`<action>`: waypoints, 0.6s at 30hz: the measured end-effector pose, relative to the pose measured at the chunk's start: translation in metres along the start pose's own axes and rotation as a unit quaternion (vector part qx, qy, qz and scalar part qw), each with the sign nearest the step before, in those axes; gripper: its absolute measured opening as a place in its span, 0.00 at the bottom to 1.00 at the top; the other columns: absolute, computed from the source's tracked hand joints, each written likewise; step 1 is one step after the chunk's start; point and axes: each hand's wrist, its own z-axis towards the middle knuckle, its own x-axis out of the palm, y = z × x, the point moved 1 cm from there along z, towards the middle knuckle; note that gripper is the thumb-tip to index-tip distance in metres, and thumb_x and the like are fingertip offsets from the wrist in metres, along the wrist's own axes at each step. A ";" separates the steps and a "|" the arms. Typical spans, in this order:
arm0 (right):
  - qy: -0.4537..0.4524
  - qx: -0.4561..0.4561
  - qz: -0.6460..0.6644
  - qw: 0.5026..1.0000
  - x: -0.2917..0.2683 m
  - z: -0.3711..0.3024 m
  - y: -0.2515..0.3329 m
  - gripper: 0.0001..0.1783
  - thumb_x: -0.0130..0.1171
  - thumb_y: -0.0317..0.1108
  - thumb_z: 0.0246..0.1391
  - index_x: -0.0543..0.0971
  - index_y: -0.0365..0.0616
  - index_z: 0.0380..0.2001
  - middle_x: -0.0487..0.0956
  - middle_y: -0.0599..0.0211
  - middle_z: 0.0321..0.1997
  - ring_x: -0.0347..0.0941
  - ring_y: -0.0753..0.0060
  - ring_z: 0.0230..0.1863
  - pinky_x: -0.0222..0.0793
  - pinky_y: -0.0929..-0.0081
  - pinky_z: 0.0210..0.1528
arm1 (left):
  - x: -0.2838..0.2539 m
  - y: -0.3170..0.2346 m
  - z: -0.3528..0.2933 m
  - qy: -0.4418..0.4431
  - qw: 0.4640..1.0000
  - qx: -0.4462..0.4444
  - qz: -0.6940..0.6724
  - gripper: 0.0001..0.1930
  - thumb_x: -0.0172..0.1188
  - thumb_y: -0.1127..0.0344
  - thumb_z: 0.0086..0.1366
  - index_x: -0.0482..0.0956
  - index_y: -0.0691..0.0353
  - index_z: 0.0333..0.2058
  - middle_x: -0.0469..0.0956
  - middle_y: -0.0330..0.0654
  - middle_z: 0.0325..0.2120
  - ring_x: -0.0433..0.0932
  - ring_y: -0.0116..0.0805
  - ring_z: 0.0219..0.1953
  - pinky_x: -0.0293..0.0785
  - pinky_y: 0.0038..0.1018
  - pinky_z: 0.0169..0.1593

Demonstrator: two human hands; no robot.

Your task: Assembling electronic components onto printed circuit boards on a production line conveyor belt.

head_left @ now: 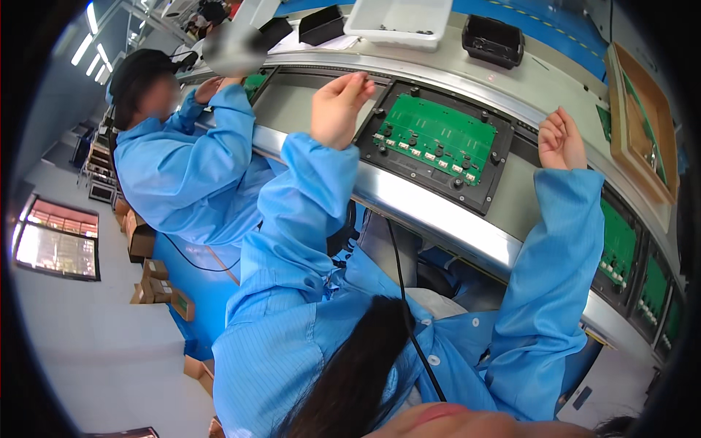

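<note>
A green circuit board [439, 128] with a row of white connectors along its near edge lies in a black carrier frame [427, 177] on the conveyor in front of me. My left hand [337, 109] is raised by the frame's left corner, with thumb and fingertips pinched together. A tiny dark bit shows at those fingertips, too small to name. Off the frame's right side, my right hand [562, 142] hovers above the conveyor with its fingers curled together. Whatever those fingers may hold is hidden. Neither hand touches the board.
Further carriers with green boards [619, 237] line the conveyor at right. Beyond it stand a white bin [398, 25] holding small dark parts, a black tray [493, 42] and a cardboard box [642, 128]. At left a co-worker in a blue coat [186, 160] handles another board [254, 84].
</note>
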 end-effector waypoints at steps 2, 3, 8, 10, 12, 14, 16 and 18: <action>-0.018 0.009 0.000 1.000 -0.001 0.000 -0.003 0.03 0.46 0.26 0.55 0.65 0.40 0.29 0.62 0.74 0.22 0.51 0.86 0.18 0.44 0.90 0.15 | -0.002 -0.001 -0.002 0.012 0.999 -0.013 0.030 0.09 0.53 0.76 0.57 0.73 0.75 0.35 0.75 0.49 0.28 0.75 0.31 0.30 0.74 0.20 0.36; -0.026 0.016 0.000 1.000 0.000 0.001 -0.007 0.03 0.46 0.26 0.55 0.65 0.40 0.28 0.62 0.74 0.22 0.51 0.86 0.18 0.44 0.90 0.15 | -0.003 -0.001 -0.003 0.017 0.999 -0.017 0.046 0.09 0.53 0.76 0.56 0.73 0.75 0.36 0.75 0.49 0.28 0.75 0.31 0.29 0.74 0.19 0.35; -0.061 0.028 -0.029 0.997 0.010 -0.004 -0.026 0.04 0.46 0.26 0.54 0.64 0.41 0.27 0.62 0.73 0.22 0.51 0.86 0.18 0.45 0.90 0.15 | 0.010 0.003 -0.008 0.085 0.983 -0.039 0.159 0.10 0.55 0.76 0.55 0.74 0.74 0.37 0.76 0.47 0.27 0.74 0.28 0.27 0.74 0.18 0.35; -0.072 0.031 -0.038 0.996 0.012 -0.004 -0.031 0.04 0.46 0.26 0.54 0.64 0.42 0.27 0.62 0.73 0.22 0.51 0.87 0.18 0.45 0.90 0.15 | 0.015 0.007 -0.010 0.106 0.974 -0.048 0.192 0.10 0.55 0.76 0.55 0.74 0.73 0.37 0.76 0.46 0.26 0.74 0.28 0.27 0.73 0.17 0.35; -0.069 0.040 -0.052 0.995 0.013 -0.004 -0.035 0.04 0.46 0.26 0.54 0.64 0.42 0.27 0.62 0.73 0.22 0.51 0.87 0.19 0.45 0.90 0.15 | 0.019 0.013 -0.012 0.148 0.946 -0.038 0.286 0.10 0.56 0.76 0.55 0.75 0.71 0.36 0.76 0.45 0.25 0.74 0.27 0.26 0.73 0.17 0.35; -0.068 0.049 -0.066 0.994 0.013 -0.004 -0.039 0.04 0.46 0.26 0.54 0.64 0.42 0.27 0.62 0.73 0.22 0.51 0.87 0.19 0.45 0.90 0.15 | 0.022 0.018 -0.014 0.192 0.907 -0.028 0.375 0.09 0.56 0.75 0.54 0.75 0.69 0.36 0.77 0.43 0.25 0.75 0.27 0.25 0.73 0.16 0.35; -0.078 0.048 -0.064 0.994 0.012 -0.003 -0.040 0.04 0.46 0.26 0.54 0.64 0.42 0.28 0.62 0.73 0.22 0.51 0.86 0.19 0.45 0.90 0.15 | 0.023 0.022 -0.012 0.202 0.881 -0.022 0.428 0.10 0.57 0.75 0.54 0.76 0.68 0.36 0.77 0.43 0.25 0.75 0.27 0.26 0.74 0.17 0.35; -0.090 0.047 -0.064 0.993 0.011 -0.001 -0.040 0.03 0.47 0.27 0.54 0.64 0.41 0.29 0.62 0.73 0.22 0.51 0.86 0.19 0.45 0.90 0.15 | 0.022 0.024 -0.007 0.218 0.821 -0.001 0.527 0.10 0.57 0.73 0.54 0.77 0.64 0.37 0.77 0.43 0.26 0.76 0.28 0.28 0.74 0.18 0.37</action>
